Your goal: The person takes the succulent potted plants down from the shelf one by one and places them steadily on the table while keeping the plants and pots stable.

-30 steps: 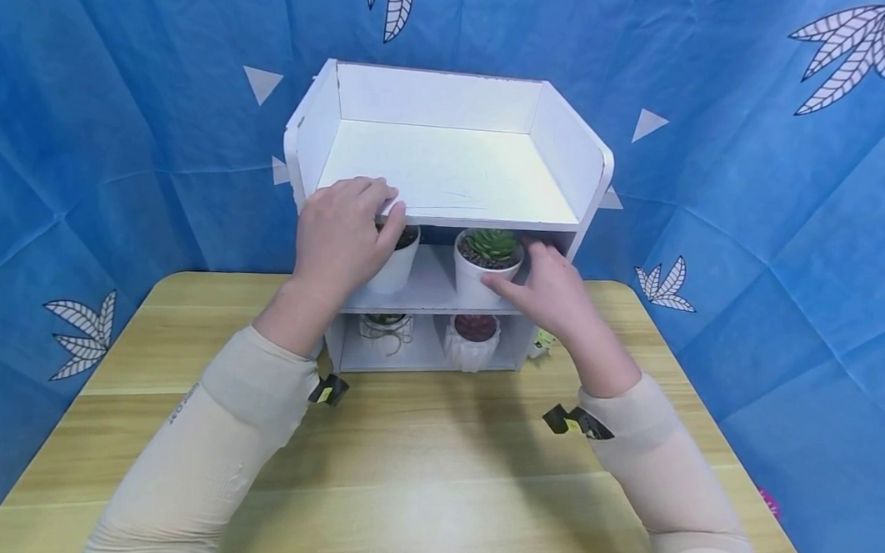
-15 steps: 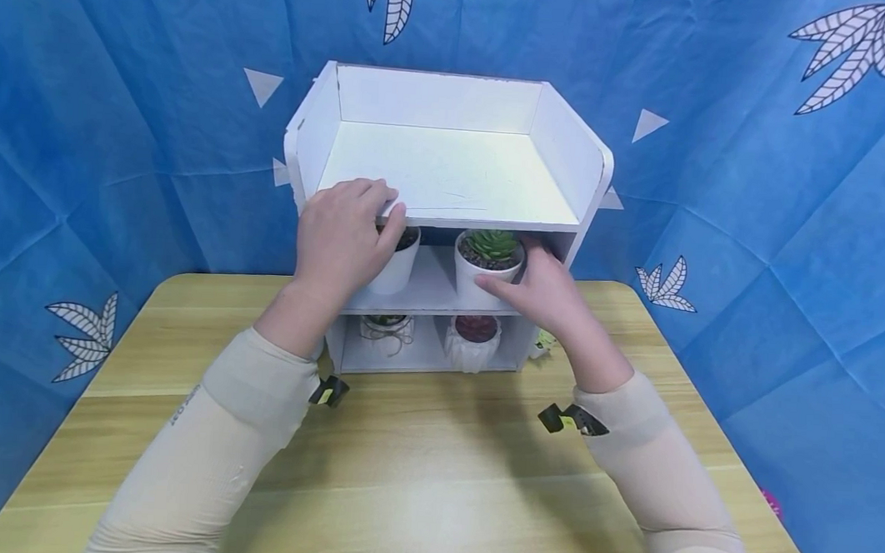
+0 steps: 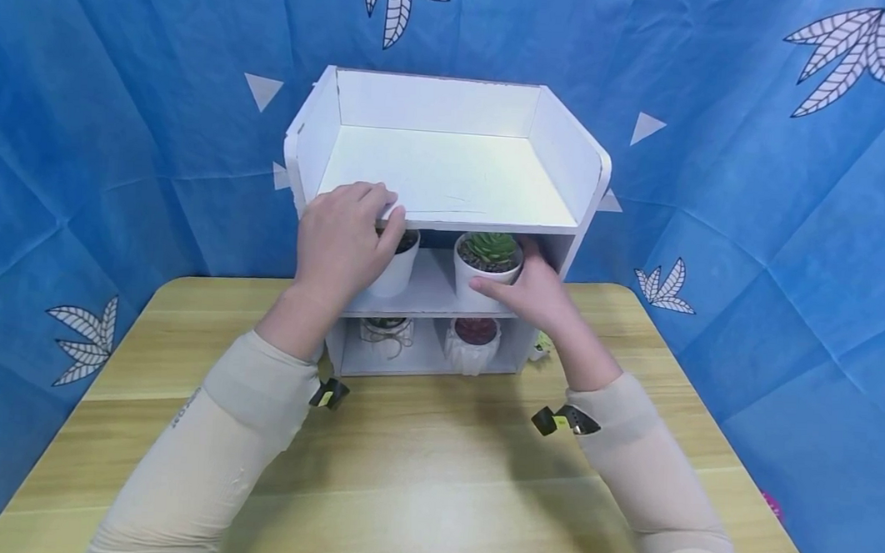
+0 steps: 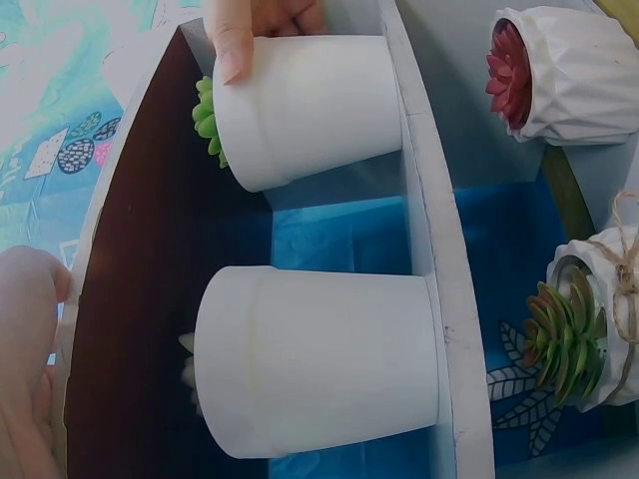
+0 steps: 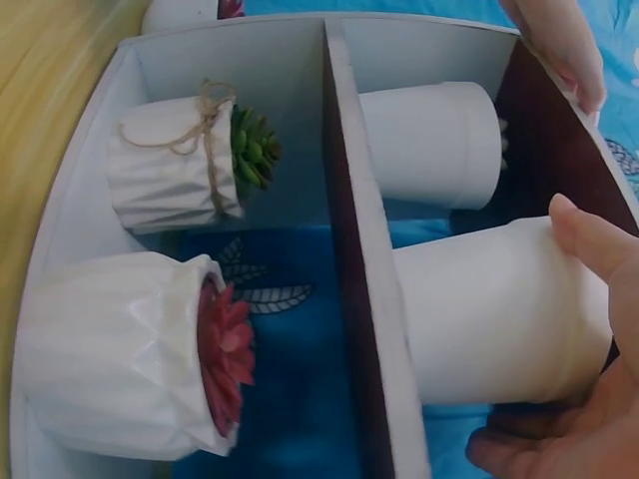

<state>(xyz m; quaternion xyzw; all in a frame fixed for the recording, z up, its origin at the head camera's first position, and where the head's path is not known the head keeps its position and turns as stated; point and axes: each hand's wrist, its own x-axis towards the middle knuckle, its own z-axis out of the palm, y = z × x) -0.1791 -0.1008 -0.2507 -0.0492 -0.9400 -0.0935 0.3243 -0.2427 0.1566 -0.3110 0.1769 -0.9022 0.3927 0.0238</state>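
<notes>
My right hand (image 3: pixel 537 294) holds the rim of a white pot with a green succulent (image 3: pixel 488 266), which stands on the right of the middle shelf. The thumb lies across the pot's front and the fingers reach round its right side. In the right wrist view that pot (image 5: pixel 499 314) sits between thumb and fingers, its base at the shelf board. My left hand (image 3: pixel 342 242) rests on the front left edge of the white shelf unit's (image 3: pixel 448 172) top board. Below it, a second white pot (image 3: pixel 395 270) stands on the middle shelf, partly hidden by the hand.
On the bottom shelf are a white pot tied with twine (image 5: pixel 175 165), holding a green succulent, and a ridged white pot (image 5: pixel 105 349) with a red one. A small plant (image 3: pixel 541 346) stands beside the unit on the wooden table (image 3: pixel 432 476). Blue cloth (image 3: pixel 157 128) hangs behind.
My right wrist and forearm have shifted slightly left, and the right thumb lies a little farther across the pot's front. The left hand and the pots have kept their places.
</notes>
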